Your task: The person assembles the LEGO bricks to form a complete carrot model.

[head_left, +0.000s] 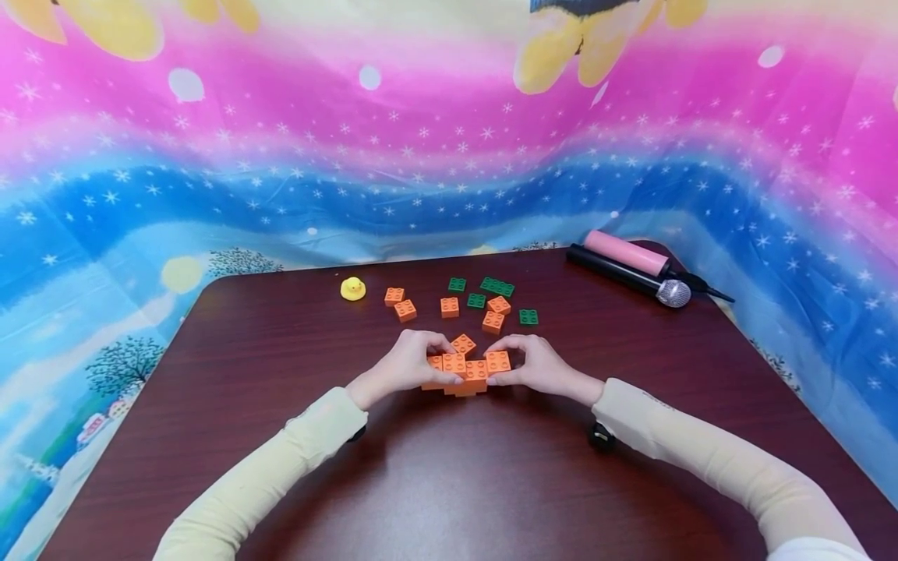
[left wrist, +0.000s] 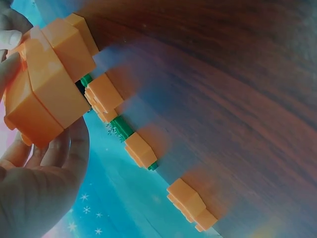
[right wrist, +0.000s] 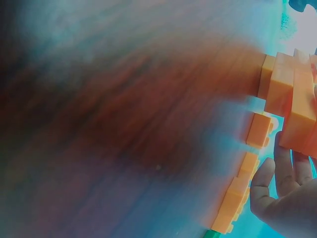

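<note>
Between both hands stands a stepped build of orange toy building bricks [head_left: 475, 372], narrower at its bottom and wider at its top. My left hand [head_left: 410, 361] grips its left side, thumb across the front and fingers behind; the left wrist view shows that hand [left wrist: 44, 183] around the stacked bricks [left wrist: 52, 79]. At the right end, my right hand [head_left: 539, 366] holds an upper orange brick [head_left: 498, 361] between thumb and fingers. Fingertips rest against the build [right wrist: 299, 109] in the right wrist view. Just behind it lies a loose orange brick [head_left: 463, 344].
Farther back lie several loose orange bricks [head_left: 450, 307] and several green bricks [head_left: 496, 286]. A yellow rubber duck [head_left: 353, 289] sits at the back left of the dark wooden table [head_left: 281, 327]. At the back right lie a black microphone [head_left: 617, 269] and a pink cylinder [head_left: 627, 252].
</note>
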